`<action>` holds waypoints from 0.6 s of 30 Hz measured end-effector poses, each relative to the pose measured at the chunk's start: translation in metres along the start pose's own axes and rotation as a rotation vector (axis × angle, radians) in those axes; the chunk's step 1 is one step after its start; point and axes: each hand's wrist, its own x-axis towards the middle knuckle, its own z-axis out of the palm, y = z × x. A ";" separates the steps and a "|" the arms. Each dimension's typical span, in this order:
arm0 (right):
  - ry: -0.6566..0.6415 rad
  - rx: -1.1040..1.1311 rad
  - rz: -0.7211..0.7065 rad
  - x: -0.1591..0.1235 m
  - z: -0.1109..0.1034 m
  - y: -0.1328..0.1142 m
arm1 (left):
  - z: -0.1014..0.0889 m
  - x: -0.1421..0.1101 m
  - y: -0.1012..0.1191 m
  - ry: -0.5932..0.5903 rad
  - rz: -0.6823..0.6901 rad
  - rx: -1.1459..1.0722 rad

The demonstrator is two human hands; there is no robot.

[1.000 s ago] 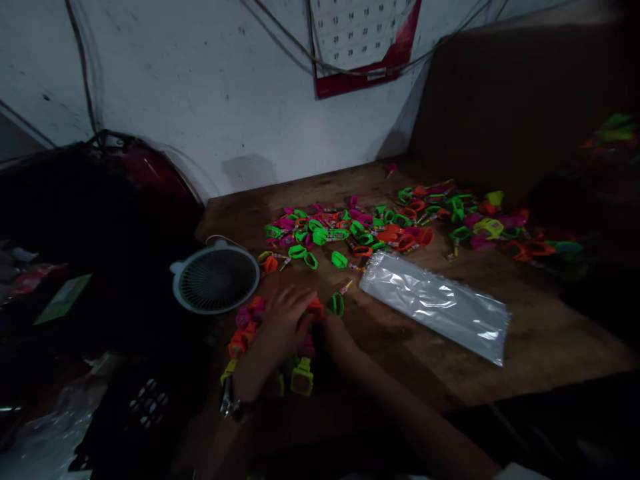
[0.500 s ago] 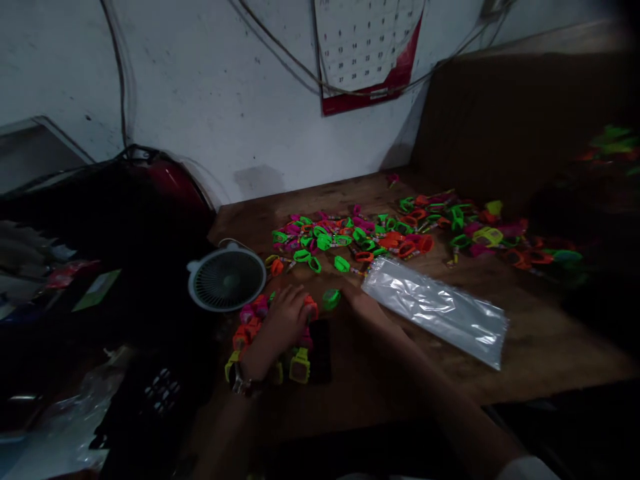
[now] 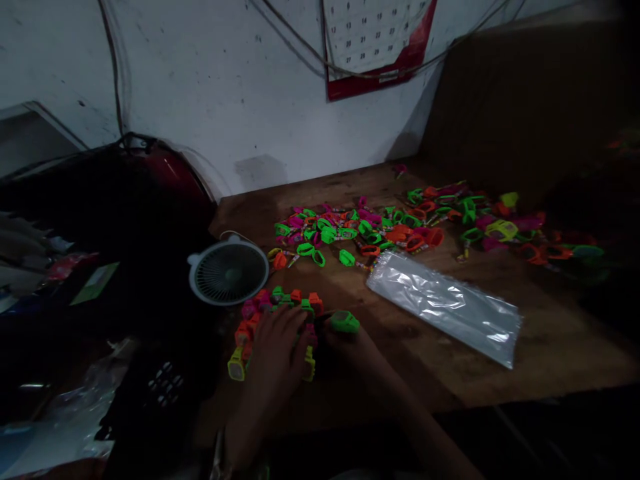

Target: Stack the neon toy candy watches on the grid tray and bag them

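Note:
My left hand (image 3: 280, 343) lies over rows of bright toy watches (image 3: 243, 331) on the table, its fingers stretched out across them. Orange, pink, green and yellow watch faces show around the fingers; those beneath the palm are hidden. Just right of this group, my right hand (image 3: 350, 339) grips a green toy watch (image 3: 345, 322). Its fingertips are in deep shadow, close to the left hand. Farther back lies a loose heap of toy watches (image 3: 327, 235), some with thin, many-coloured tubes attached.
A stack of clear plastic bags (image 3: 445, 307) lies on the wooden table (image 3: 565, 347), right of my hands. A small round fan (image 3: 230, 273) stands at the left. More toy watches (image 3: 501, 231) spread to the right. Behind are a wall and a calendar (image 3: 380, 40).
My right hand has come closer to me with the green toy watch, beside the grouped watches. My left hand has drawn back slightly, uncovering more of the far row. The view has shifted a little.

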 end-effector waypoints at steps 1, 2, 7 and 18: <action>0.012 -0.054 -0.005 -0.001 -0.004 -0.001 | 0.002 -0.005 0.003 0.000 0.005 0.011; 0.019 -0.091 0.006 -0.001 -0.006 0.000 | 0.005 -0.009 0.006 0.002 0.010 0.022; -0.057 -0.050 0.093 -0.001 0.003 0.006 | 0.014 -0.016 0.010 0.019 0.025 0.065; -0.119 -0.314 -0.178 0.015 0.024 -0.003 | 0.022 -0.020 0.013 0.074 -0.043 0.011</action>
